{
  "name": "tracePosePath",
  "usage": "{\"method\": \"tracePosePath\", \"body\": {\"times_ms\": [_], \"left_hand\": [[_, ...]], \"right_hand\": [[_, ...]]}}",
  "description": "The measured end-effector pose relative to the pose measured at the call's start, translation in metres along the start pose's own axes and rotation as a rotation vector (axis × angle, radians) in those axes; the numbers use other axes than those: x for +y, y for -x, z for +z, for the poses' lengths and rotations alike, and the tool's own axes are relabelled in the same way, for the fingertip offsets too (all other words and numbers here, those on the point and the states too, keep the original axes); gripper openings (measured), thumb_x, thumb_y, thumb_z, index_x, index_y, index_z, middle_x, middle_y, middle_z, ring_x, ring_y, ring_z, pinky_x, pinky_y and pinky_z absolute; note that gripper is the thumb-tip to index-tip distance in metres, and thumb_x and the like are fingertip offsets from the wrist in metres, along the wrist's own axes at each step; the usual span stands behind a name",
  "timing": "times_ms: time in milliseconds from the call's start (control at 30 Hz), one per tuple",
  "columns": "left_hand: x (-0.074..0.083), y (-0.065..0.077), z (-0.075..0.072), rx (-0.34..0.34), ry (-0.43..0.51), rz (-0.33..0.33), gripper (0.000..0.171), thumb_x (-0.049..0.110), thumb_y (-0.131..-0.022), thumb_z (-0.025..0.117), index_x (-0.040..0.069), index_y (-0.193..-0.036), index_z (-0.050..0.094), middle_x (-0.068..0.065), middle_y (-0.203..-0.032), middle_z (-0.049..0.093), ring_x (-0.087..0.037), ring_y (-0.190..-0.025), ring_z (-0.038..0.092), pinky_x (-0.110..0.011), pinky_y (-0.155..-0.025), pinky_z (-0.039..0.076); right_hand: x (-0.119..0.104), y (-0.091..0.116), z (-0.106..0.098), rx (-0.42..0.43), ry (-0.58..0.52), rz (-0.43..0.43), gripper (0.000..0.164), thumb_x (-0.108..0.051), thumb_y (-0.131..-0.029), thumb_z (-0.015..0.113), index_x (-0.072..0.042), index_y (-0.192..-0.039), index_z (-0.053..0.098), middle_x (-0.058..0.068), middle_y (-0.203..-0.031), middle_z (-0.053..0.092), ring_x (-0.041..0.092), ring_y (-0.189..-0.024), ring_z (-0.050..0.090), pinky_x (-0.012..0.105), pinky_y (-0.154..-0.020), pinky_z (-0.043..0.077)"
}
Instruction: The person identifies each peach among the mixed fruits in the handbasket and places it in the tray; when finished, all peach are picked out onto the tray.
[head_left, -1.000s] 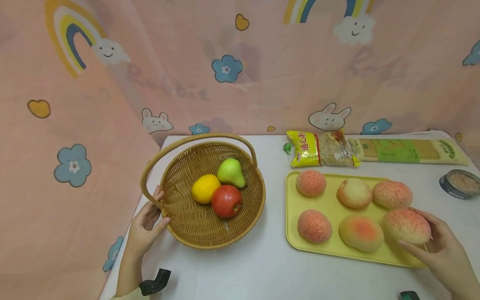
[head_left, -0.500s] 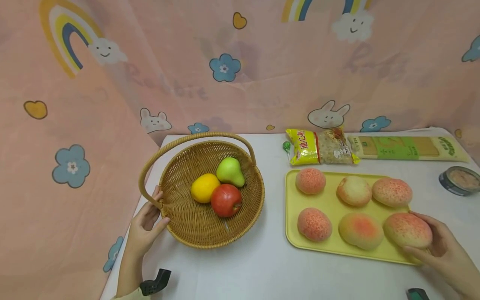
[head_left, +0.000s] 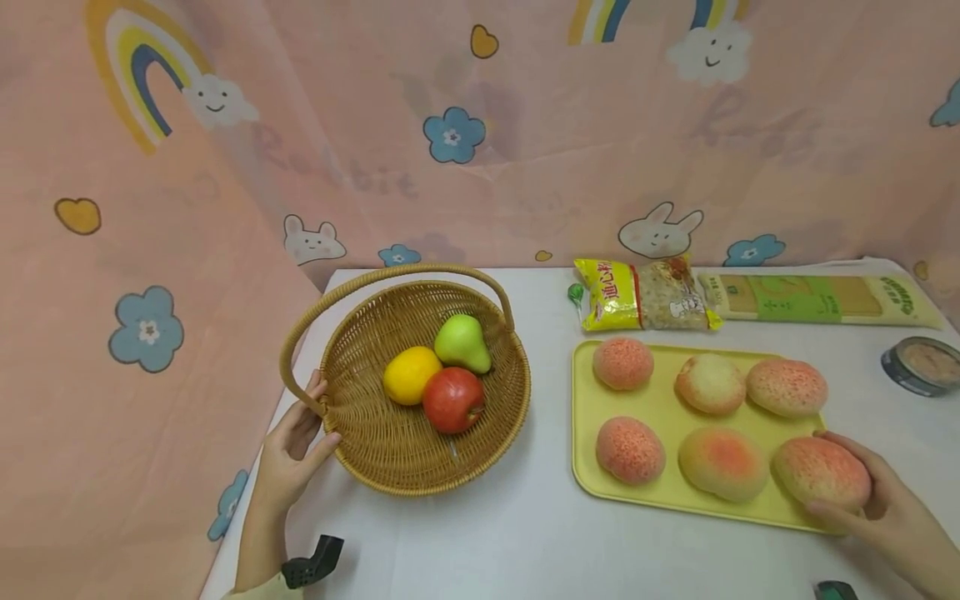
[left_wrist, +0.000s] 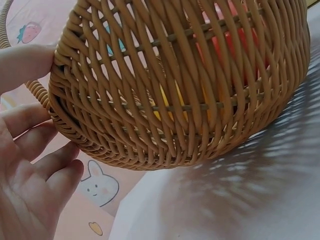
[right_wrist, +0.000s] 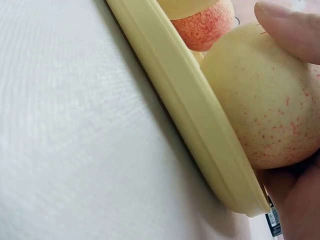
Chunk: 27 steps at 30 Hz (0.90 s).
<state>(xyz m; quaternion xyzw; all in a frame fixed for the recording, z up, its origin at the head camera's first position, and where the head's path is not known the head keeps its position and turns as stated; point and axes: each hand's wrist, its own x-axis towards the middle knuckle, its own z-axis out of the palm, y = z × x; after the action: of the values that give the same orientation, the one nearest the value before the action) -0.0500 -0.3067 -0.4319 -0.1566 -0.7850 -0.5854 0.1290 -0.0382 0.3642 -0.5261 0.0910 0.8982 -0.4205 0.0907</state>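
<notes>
My left hand (head_left: pixel 287 458) grips the rim of a round wicker basket (head_left: pixel 375 462) at its left side, by the foot of the handle. The left wrist view shows thumb and fingers on either side of the woven edge. Inside the basket lie a yellow lemon (head_left: pixel 411 377), a green pear (head_left: pixel 461 343) and a red apple (head_left: pixel 453 402). On the right, my right hand (head_left: pixel 892 512) holds a pink-speckled peach (head_left: pixel 821 473) at the near right corner of a yellow tray (head_left: pixel 645 496). In the right wrist view that peach (right_wrist: pixel 265 95) sits just inside the tray's raised edge.
Several more peaches rest on the tray, among them a pale one (head_left: pixel 711 383). Behind it lie a yellow pasta bag (head_left: pixel 645 296), a green lollipop (head_left: pixel 575 293) and a long noodle pack (head_left: pixel 817 298). A round tin (head_left: pixel 922 365) stands at the far right.
My right hand has brought the peach slightly down and right, onto the tray's near right corner. The left hand and basket have stayed in place.
</notes>
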Motion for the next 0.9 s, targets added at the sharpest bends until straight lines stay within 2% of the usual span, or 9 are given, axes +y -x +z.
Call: {"method": "tracePosePath", "body": {"times_ms": [33, 100, 300, 433, 667, 800, 900], "left_hand": [[0.0, 0.0, 0.0, 0.002, -0.002, 0.006, 0.064, -0.02, -0.08, 0.057, -0.014, -0.139, 0.033, -0.025, -0.154, 0.018, -0.007, -0.139, 0.032, -0.014, -0.108, 0.032], [0.0, 0.001, 0.002, 0.006, -0.006, 0.016, 0.063, -0.019, -0.081, 0.056, -0.014, -0.139, 0.033, -0.025, -0.154, 0.018, -0.007, -0.139, 0.032, -0.014, -0.108, 0.032], [0.001, 0.003, 0.007, 0.015, -0.038, 0.012, 0.063, -0.018, -0.082, 0.055, -0.011, -0.141, 0.033, -0.028, -0.153, 0.016, -0.006, -0.14, 0.031, -0.014, -0.109, 0.032], [0.002, 0.003, 0.011, 0.037, -0.073, -0.004, 0.063, -0.016, -0.083, 0.054, -0.007, -0.142, 0.034, -0.023, -0.155, 0.018, -0.005, -0.14, 0.031, -0.013, -0.108, 0.032], [0.007, 0.0, 0.018, 0.07, -0.171, 0.051, 0.074, -0.014, -0.081, 0.057, 0.0, -0.148, 0.028, -0.014, -0.157, 0.02, -0.009, -0.141, 0.03, -0.013, -0.109, 0.031], [0.018, 0.004, 0.021, 0.164, -0.302, 0.078, 0.08, -0.01, -0.077, 0.063, 0.001, -0.148, 0.028, -0.014, -0.155, 0.024, -0.008, -0.141, 0.03, -0.012, -0.109, 0.03], [0.032, 0.005, 0.024, 0.271, -0.43, 0.155, 0.072, 0.005, -0.08, 0.067, -0.001, -0.144, 0.035, -0.017, -0.154, 0.026, -0.015, -0.141, 0.03, -0.014, -0.111, 0.027]], "right_hand": [[-0.003, 0.0, 0.0, -0.008, -0.006, 0.013, 0.1, -0.043, -0.088, 0.064, -0.024, -0.151, -0.011, 0.027, -0.156, -0.005, 0.044, -0.141, -0.007, 0.072, -0.104, 0.011], [-0.008, 0.0, -0.001, -0.02, -0.005, 0.024, 0.102, -0.043, -0.087, 0.065, -0.02, -0.152, -0.011, 0.029, -0.155, -0.005, 0.047, -0.14, -0.008, 0.076, -0.1, 0.01], [-0.017, 0.005, -0.006, -0.073, 0.01, 0.049, 0.106, -0.043, -0.088, 0.064, -0.013, -0.15, -0.016, 0.03, -0.154, -0.009, 0.052, -0.137, -0.011, 0.079, -0.097, 0.006], [-0.018, 0.006, -0.008, -0.093, 0.01, 0.052, 0.107, -0.042, -0.088, 0.064, -0.013, -0.149, -0.019, 0.032, -0.152, -0.011, 0.054, -0.136, -0.01, 0.08, -0.095, 0.009], [-0.014, 0.008, -0.007, -0.083, -0.025, 0.023, 0.104, -0.038, -0.09, 0.064, -0.02, -0.149, -0.021, 0.026, -0.154, -0.016, 0.047, -0.138, -0.014, 0.078, -0.097, 0.009], [-0.013, 0.011, -0.008, -0.056, -0.021, -0.027, 0.102, -0.034, -0.091, 0.063, -0.022, -0.149, -0.02, 0.02, -0.156, -0.02, 0.038, -0.14, -0.02, 0.075, -0.101, 0.004], [-0.018, 0.014, -0.013, -0.016, -0.006, -0.073, 0.097, -0.028, -0.093, 0.061, -0.022, -0.149, -0.018, 0.019, -0.155, -0.022, 0.033, -0.14, -0.025, 0.072, -0.103, -0.004]]}}
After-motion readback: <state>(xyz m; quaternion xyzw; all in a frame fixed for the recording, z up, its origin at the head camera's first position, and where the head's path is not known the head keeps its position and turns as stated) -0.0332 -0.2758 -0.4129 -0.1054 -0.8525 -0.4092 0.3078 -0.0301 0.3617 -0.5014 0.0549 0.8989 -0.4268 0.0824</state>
